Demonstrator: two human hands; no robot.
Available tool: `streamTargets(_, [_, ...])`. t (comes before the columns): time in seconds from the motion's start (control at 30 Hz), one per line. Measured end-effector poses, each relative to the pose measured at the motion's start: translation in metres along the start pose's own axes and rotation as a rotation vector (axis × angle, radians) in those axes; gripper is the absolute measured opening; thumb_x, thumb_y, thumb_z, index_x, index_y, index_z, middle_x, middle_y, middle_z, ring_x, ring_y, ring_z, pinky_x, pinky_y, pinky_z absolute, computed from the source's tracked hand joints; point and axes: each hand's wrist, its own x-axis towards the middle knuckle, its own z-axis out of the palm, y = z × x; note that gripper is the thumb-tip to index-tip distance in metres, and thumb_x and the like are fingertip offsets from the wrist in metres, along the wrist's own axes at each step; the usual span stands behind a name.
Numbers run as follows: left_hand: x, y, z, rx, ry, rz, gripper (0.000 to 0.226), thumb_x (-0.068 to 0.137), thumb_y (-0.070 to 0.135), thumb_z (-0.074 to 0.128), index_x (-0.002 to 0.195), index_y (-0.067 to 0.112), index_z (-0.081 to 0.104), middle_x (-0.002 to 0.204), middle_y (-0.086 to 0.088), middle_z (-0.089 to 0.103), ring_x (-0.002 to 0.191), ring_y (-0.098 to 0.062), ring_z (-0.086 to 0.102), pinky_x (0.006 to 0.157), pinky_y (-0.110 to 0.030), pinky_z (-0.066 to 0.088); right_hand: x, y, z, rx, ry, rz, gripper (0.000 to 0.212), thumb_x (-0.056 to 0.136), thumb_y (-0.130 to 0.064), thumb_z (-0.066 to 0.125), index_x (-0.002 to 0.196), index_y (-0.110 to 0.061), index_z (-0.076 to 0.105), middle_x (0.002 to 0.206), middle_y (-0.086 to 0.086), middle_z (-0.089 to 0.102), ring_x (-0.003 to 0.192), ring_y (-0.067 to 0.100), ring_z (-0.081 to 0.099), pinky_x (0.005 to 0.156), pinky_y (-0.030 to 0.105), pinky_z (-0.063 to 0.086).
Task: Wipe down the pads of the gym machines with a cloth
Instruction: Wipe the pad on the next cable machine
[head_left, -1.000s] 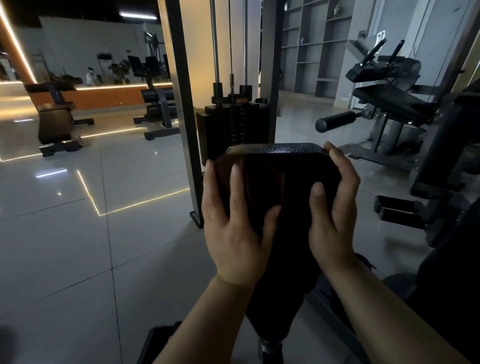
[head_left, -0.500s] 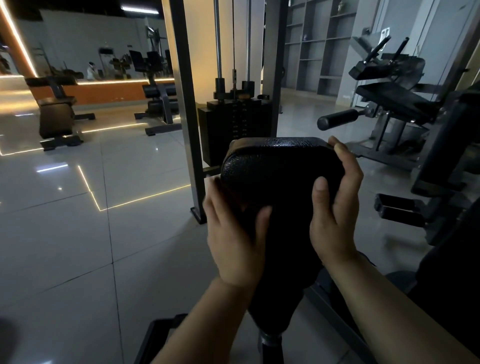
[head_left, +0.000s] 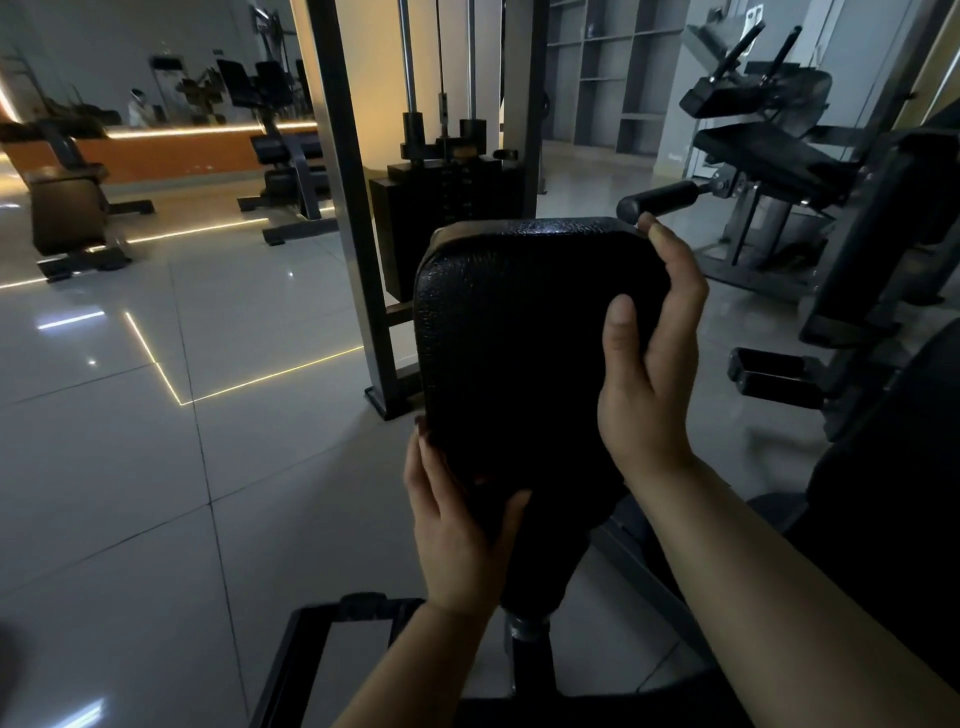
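Note:
A black textured pad (head_left: 524, 332) stands upright on a post in front of me. My left hand (head_left: 457, 530) is low on the pad's left side and holds a dark cloth (head_left: 485, 499) against it. The thumb lies across the front and the fingers reach round the left edge. The cloth is hard to tell from the dark pad. My right hand (head_left: 649, 374) grips the pad's right edge, with its fingertips over the top right corner and its thumb on the front face.
A weight stack (head_left: 447, 218) in a grey steel frame (head_left: 337, 197) stands right behind the pad. To the right is another machine with a foam roller (head_left: 660, 200) and black pads. Benches (head_left: 67, 202) stand far left on the glossy tiled floor.
My left hand has slid with the cloth from the upper face of the pad down to its lower left. My right hand has kept its hold on the right edge.

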Motion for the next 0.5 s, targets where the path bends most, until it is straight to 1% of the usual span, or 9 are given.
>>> streamTargets(0.07, [-0.017, -0.009, 0.004, -0.021, -0.03, -0.08, 0.095, 0.078, 0.075, 0.049, 0.148, 0.035, -0.001, 0.147, -0.006, 0.021, 0.131, -0.028, 0.033, 0.093, -0.049, 0.049, 0.0, -0.001, 0.0, -0.019, 0.002, -0.002, 0.044, 0.099, -0.008, 0.04, 0.139, 0.005, 0.031, 0.146, 0.017, 0.038, 0.139, 0.024, 0.034, 0.115, 0.038, 0.029])
streamTargets(0.1, [-0.02, -0.01, 0.006, -0.027, -0.041, -0.1, 0.097, 0.077, 0.076, 0.05, 0.148, 0.034, -0.001, 0.147, -0.009, 0.021, 0.131, -0.025, 0.032, 0.094, -0.047, 0.047, 0.0, -0.001, 0.0, -0.023, 0.0, -0.001, 0.044, 0.098, -0.006, 0.04, 0.139, 0.006, 0.031, 0.146, 0.017, 0.038, 0.139, 0.024, 0.034, 0.115, 0.035, 0.028])
streamTargets(0.17, [-0.016, -0.005, 0.005, -0.045, -0.065, -0.12, 0.1, 0.075, 0.076, 0.052, 0.147, 0.034, -0.002, 0.147, -0.016, 0.022, 0.128, -0.032, 0.038, 0.093, -0.042, 0.044, 0.001, -0.002, 0.0, -0.023, -0.001, 0.0, 0.044, 0.098, -0.003, 0.04, 0.139, 0.006, 0.031, 0.146, 0.018, 0.038, 0.139, 0.024, 0.034, 0.115, 0.033, 0.028])
streamTargets(0.23, [-0.001, 0.005, 0.002, -0.044, -0.053, -0.104, 0.099, 0.076, 0.074, 0.052, 0.147, 0.029, 0.0, 0.145, -0.023, 0.025, 0.123, -0.039, 0.045, 0.091, -0.037, 0.042, 0.001, -0.001, 0.0, -0.026, 0.004, -0.003, 0.044, 0.098, -0.005, 0.04, 0.14, 0.005, 0.031, 0.146, 0.017, 0.038, 0.139, 0.023, 0.034, 0.115, 0.035, 0.029])
streamTargets(0.3, [0.023, 0.02, -0.004, -0.042, 0.017, -0.063, 0.094, 0.081, 0.075, 0.044, 0.148, 0.02, 0.005, 0.144, -0.025, 0.031, 0.121, -0.035, 0.047, 0.092, -0.034, 0.039, 0.0, 0.0, 0.0, -0.021, 0.005, -0.013, 0.044, 0.099, -0.01, 0.039, 0.14, 0.001, 0.031, 0.147, 0.017, 0.038, 0.14, 0.023, 0.033, 0.115, 0.036, 0.029])
streamTargets(0.37, [0.055, 0.041, -0.01, -0.077, 0.112, -0.026, 0.093, 0.084, 0.073, 0.038, 0.149, 0.013, 0.009, 0.143, -0.022, 0.036, 0.126, -0.02, 0.042, 0.094, -0.024, 0.038, 0.001, 0.0, 0.0, -0.015, 0.001, -0.015, 0.042, 0.1, -0.014, 0.04, 0.14, -0.005, 0.029, 0.147, 0.016, 0.038, 0.14, 0.023, 0.033, 0.114, 0.042, 0.03])
streamTargets(0.43, [0.09, 0.063, -0.017, -0.111, 0.181, 0.015, 0.089, 0.088, 0.065, 0.039, 0.149, 0.004, 0.018, 0.14, -0.017, 0.041, 0.121, 0.001, 0.033, 0.095, -0.003, 0.03, 0.001, -0.001, 0.0, 0.001, -0.003, -0.007, 0.042, 0.099, -0.014, 0.039, 0.139, -0.008, 0.028, 0.148, 0.014, 0.037, 0.14, 0.024, 0.034, 0.112, 0.049, 0.033])
streamTargets(0.47, [0.106, 0.072, -0.021, -0.121, 0.196, 0.026, 0.084, 0.089, 0.06, 0.043, 0.148, 0.004, 0.023, 0.139, -0.014, 0.043, 0.118, 0.005, 0.033, 0.091, 0.004, 0.027, 0.001, -0.001, -0.001, 0.009, -0.005, -0.007, 0.042, 0.099, -0.014, 0.039, 0.139, -0.009, 0.027, 0.148, 0.013, 0.036, 0.14, 0.024, 0.033, 0.11, 0.051, 0.033])
streamTargets(0.5, [0.118, 0.079, -0.023, -0.133, 0.207, 0.035, 0.077, 0.089, 0.054, 0.046, 0.146, 0.006, 0.029, 0.137, -0.01, 0.046, 0.117, 0.006, 0.036, 0.089, 0.005, 0.027, 0.0, -0.001, -0.001, 0.013, -0.01, -0.008, 0.042, 0.1, -0.015, 0.039, 0.139, -0.009, 0.027, 0.149, 0.013, 0.036, 0.14, 0.024, 0.033, 0.11, 0.052, 0.033])
